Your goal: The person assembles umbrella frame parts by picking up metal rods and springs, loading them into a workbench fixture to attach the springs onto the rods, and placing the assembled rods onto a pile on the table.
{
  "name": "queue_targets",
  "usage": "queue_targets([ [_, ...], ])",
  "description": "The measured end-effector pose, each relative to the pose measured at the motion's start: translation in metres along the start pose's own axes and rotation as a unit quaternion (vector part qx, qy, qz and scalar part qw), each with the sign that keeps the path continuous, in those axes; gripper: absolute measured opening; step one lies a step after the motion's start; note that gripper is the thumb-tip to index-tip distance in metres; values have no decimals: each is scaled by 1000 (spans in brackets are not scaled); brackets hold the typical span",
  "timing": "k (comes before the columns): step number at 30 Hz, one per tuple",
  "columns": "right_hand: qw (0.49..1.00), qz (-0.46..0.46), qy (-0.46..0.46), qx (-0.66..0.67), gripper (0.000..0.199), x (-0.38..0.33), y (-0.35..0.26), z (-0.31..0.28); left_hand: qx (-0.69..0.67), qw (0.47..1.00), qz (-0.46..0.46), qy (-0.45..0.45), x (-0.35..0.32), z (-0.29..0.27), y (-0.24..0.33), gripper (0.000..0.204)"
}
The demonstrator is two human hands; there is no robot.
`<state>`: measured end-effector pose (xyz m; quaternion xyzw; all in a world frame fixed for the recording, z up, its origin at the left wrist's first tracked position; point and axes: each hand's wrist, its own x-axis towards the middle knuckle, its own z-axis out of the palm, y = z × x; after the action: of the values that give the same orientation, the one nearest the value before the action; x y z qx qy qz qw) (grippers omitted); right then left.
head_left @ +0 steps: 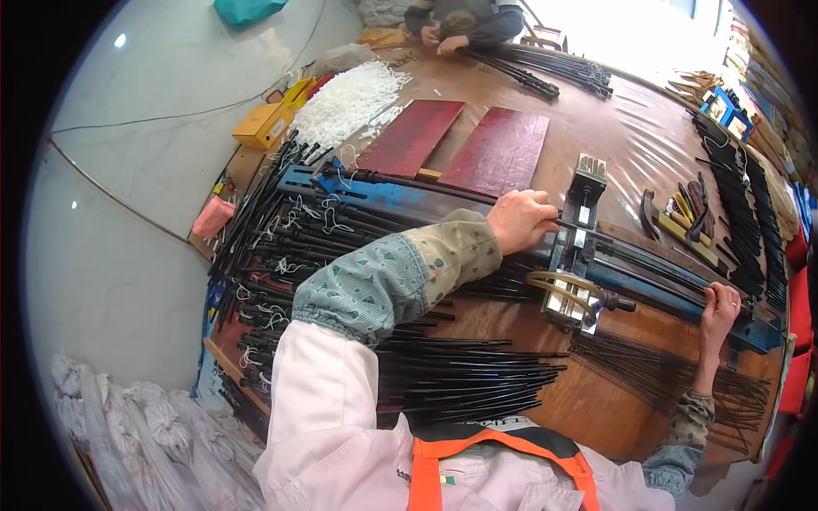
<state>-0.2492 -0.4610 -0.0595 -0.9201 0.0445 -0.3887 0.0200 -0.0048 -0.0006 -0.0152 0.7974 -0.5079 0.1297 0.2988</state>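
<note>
The left hand (520,220) is pinching a thin black rod (588,228) closed-fingered just left of the metal jig (578,247), feeding it in; the right hand (718,308), far right of the jig, is clasping the blue rail (665,294), apparently bracing.

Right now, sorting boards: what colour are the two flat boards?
Dark red boards, clearest in the head view.
</note>
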Motion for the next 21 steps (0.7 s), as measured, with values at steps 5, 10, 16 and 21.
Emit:
queue_targets([
  [5,1000,19,-7,-7,14,-5,-7,-17,-9,1000,-10,-2,5,-5,2,22],
  [10,998,-20,-21,59,39,15,-126,-28,58,993,-17,-102,11,-3,1,22],
  [16,996,-5,-56,74,36,-9,-170,-42,117,985,-50,-119,20,-2,13,22],
  [21,981,6,-90,170,41,-16,-196,-25,116,985,-39,-119,14,4,13,22],
])
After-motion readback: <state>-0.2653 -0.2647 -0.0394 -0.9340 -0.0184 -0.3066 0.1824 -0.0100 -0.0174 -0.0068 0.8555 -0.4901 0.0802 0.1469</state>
